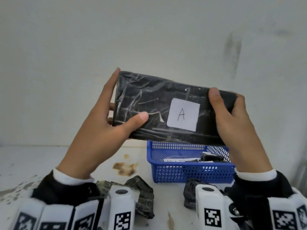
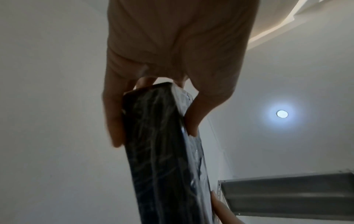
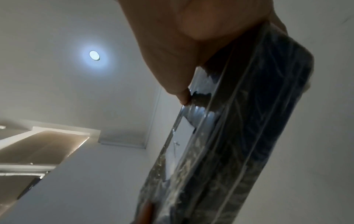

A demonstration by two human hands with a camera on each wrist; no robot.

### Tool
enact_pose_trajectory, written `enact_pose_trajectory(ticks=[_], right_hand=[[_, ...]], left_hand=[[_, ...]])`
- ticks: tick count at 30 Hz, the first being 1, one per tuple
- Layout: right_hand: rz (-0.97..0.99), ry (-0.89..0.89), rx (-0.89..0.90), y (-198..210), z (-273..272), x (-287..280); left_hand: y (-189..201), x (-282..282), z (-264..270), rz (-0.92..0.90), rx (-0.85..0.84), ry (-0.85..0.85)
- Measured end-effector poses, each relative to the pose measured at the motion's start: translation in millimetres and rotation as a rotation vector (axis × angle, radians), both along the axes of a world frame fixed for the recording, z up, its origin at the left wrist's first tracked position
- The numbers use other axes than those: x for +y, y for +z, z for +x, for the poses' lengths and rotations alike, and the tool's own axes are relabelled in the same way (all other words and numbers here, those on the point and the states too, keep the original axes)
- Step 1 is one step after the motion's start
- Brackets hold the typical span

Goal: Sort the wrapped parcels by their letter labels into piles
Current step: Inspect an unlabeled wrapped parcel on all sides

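A flat black parcel point(image 1: 154, 103) wrapped in clear film is held up in front of the wall, its white label point(image 1: 183, 114) marked "A" facing me. My left hand point(image 1: 106, 123) grips its left end, thumb on the front and fingers behind. My right hand point(image 1: 232, 117) grips the right end the same way. The left wrist view shows the parcel point(image 2: 162, 151) edge-on between thumb and fingers of my left hand point(image 2: 153, 115). In the right wrist view the parcel point(image 3: 239, 136) runs down from my right hand point(image 3: 191, 45), the label seen at a slant.
A blue mesh basket point(image 1: 191, 171) stands on the white table point(image 1: 49, 163) below the parcel, with small wrapped parcels point(image 1: 212, 158) inside. Two dark wrapped parcels lie near the front edge, one point(image 1: 142, 196) left of centre, another point(image 1: 191, 195) beside the basket. A brown stain point(image 1: 124, 168) marks the table.
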State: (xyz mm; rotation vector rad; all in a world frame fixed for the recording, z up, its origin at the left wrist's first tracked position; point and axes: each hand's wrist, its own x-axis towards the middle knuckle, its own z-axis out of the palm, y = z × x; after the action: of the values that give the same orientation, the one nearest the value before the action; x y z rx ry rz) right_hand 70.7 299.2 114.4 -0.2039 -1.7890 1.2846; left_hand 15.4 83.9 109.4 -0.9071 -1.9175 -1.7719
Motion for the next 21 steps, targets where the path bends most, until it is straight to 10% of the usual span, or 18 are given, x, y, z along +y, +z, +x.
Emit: enact_pose_trajectory(ticks=[4, 8, 14, 21], right_hand=[[0.172, -0.116, -0.173, 0, 2, 1], [0.340, -0.162, 0.049, -4, 6, -11], [0.370, 0.382, 0.126, -5, 10, -41], [0.376, 0.444, 0.018, -8, 3, -35]], left_hand=[[0, 0, -3, 0.139, 0.006, 0.028], [-2, 2, -4, 0.100, 0.153, 0.151], [-9, 15, -4, -0.110, 0.456, 0.233], [-15, 16, -10, -0.210, 0.565, 0.237]])
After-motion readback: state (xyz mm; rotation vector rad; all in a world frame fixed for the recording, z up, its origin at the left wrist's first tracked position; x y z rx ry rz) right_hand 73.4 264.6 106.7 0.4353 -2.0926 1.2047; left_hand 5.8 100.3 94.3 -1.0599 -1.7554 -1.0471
